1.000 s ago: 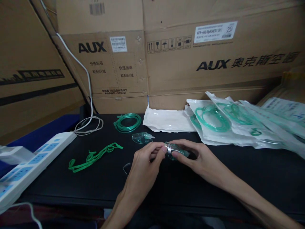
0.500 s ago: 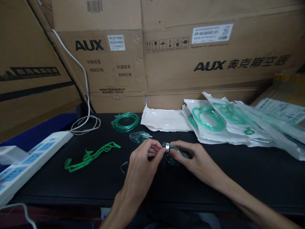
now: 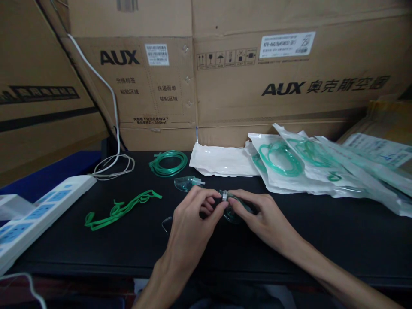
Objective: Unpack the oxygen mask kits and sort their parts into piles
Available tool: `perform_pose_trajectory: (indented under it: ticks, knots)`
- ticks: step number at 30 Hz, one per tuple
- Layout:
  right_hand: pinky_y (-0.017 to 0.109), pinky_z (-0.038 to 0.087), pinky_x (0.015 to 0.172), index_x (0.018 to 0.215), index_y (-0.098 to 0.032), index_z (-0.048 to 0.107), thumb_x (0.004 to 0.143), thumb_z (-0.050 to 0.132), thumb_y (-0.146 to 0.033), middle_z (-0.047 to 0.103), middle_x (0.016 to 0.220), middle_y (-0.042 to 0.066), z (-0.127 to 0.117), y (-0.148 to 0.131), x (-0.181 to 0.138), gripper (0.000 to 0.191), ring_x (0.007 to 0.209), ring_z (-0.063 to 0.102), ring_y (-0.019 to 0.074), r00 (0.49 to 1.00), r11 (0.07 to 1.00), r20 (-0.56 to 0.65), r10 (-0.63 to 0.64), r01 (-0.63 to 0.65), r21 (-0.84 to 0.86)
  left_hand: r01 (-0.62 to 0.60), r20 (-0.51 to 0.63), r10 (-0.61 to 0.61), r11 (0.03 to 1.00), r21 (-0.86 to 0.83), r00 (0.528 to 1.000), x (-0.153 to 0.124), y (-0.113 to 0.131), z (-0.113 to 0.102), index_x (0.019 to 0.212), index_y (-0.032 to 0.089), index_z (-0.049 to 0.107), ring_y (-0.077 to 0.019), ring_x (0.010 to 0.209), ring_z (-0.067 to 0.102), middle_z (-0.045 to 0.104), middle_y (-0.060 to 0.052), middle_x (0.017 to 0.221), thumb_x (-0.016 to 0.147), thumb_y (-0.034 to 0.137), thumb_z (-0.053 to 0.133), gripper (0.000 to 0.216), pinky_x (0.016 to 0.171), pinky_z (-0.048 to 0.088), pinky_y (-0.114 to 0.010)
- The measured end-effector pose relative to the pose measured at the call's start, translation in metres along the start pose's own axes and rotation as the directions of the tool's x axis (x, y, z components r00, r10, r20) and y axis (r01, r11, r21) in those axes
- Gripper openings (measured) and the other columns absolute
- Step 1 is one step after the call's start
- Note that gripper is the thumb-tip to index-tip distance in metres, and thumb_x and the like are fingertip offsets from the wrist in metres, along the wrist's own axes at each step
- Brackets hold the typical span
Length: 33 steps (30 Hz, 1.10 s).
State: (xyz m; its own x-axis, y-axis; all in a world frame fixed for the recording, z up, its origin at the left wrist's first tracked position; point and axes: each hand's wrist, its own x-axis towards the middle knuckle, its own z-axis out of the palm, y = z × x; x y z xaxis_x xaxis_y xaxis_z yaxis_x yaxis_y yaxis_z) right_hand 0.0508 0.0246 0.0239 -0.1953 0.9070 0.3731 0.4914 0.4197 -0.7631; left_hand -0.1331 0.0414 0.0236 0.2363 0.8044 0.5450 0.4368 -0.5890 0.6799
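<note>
Above the tabletop [image 3: 106, 255] | our left hand [image 3: 193, 218] pinches the silvery band [image 3: 224, 195]; our right hand [image 3: 263, 211] grips the mask [image 3: 232, 217] | press evenly

left hand [image 3: 193, 221] and right hand [image 3: 268, 216] bare; forearms [image 3: 331, 262] slim, uncovered
</note>
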Motion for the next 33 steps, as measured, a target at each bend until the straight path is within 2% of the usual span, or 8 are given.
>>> perform_pose_trajectory:
  ticks: [3,6,11,14,17,24,29,33]
  knots:
    - [0.026,0.050,0.084,0.116,-0.021,0.075,0.099,0.055,-0.025,0.077,0.110,0.003,-0.001,-0.001,0.000,0.026,0.095,0.071,0.0179,0.999,1.000,0.032,-0.013,0.013,0.001,-0.083,0.035,0.081,0.994,0.074,0.996,0.001,-0.004,-0.001,0.119,0.023,0.066,-0.0174,0.096,0.067,0.067,-0.003,0.109,0.085,0.016,0.075,0.035,0.082,0.059,-0.029]
    - [0.028,0.050,0.085,0.116,-0.020,0.074,0.099,0.054,-0.026,0.077,0.111,0.004,-0.003,-0.003,0.000,0.027,0.096,0.070,0.0190,0.997,1.000,0.074,-0.011,0.010,0.019,-0.161,0.134,0.150,0.984,0.079,0.980,0.002,-0.005,-0.003,0.122,0.025,0.065,-0.0195,0.110,0.064,0.068,-0.003,0.117,0.090,0.015,0.069,0.034,0.096,0.054,-0.035]
    - [0.028,0.050,0.082,0.114,-0.020,0.074,0.101,0.053,-0.031,0.076,0.107,0.005,-0.008,-0.008,0.001,0.028,0.093,0.068,0.0194,0.991,0.998,0.130,0.013,-0.021,0.061,-0.124,0.122,0.117,0.991,0.052,0.986,0.002,-0.003,-0.003,0.109,0.021,0.066,-0.0187,0.099,0.066,0.072,-0.002,0.106,0.089,0.016,0.070,0.021,0.090,0.054,-0.033]
    - [0.027,0.050,0.079,0.111,-0.020,0.074,0.101,0.052,-0.033,0.075,0.099,0.003,-0.010,-0.009,0.002,0.028,0.089,0.067,0.0184,0.989,0.997,0.150,0.013,-0.024,0.072,-0.115,0.118,0.108,0.992,0.050,0.987,0.001,-0.002,-0.003,0.109,0.022,0.065,-0.0180,0.094,0.066,0.072,0.000,0.102,0.089,0.016,0.071,0.021,0.086,0.053,-0.031]
    - [0.026,0.049,0.074,0.109,-0.020,0.074,0.101,0.052,-0.034,0.073,0.092,0.002,-0.011,-0.007,0.002,0.027,0.084,0.065,0.0173,0.984,0.996,0.175,0.014,-0.029,0.082,-0.122,0.131,0.117,0.992,0.033,0.984,0.000,-0.001,-0.003,0.107,0.022,0.065,-0.0181,0.098,0.065,0.072,0.000,0.104,0.089,0.015,0.071,0.020,0.088,0.051,-0.030]
    - [0.026,0.049,0.078,0.109,-0.020,0.074,0.102,0.050,-0.033,0.072,0.094,0.002,-0.013,-0.006,0.004,0.029,0.089,0.066,0.0181,0.979,0.998,0.203,-0.005,-0.008,0.065,-0.073,0.114,0.072,0.997,0.006,0.991,0.001,-0.001,-0.001,0.105,0.021,0.066,-0.0167,0.090,0.064,0.070,0.000,0.099,0.087,0.013,0.072,0.020,0.080,0.051,-0.026]
    - [0.027,0.050,0.081,0.112,-0.020,0.074,0.102,0.050,-0.031,0.074,0.099,0.003,-0.013,-0.006,0.004,0.029,0.091,0.066,0.0185,0.977,0.998,0.215,0.003,-0.015,0.056,-0.091,0.120,0.086,0.995,0.034,0.989,0.001,-0.002,0.000,0.104,0.021,0.065,-0.0180,0.095,0.064,0.070,-0.001,0.101,0.087,0.015,0.072,0.019,0.086,0.051,-0.030]
    - [0.027,0.051,0.077,0.109,-0.020,0.074,0.101,0.050,-0.033,0.074,0.094,0.003,-0.015,-0.006,0.003,0.028,0.087,0.066,0.0186,0.972,0.995,0.231,0.048,-0.067,0.071,-0.116,0.155,0.110,0.993,0.029,0.982,0.001,-0.004,-0.001,0.106,0.021,0.063,-0.0196,0.102,0.063,0.069,-0.002,0.106,0.089,0.018,0.072,0.020,0.091,0.050,-0.033]
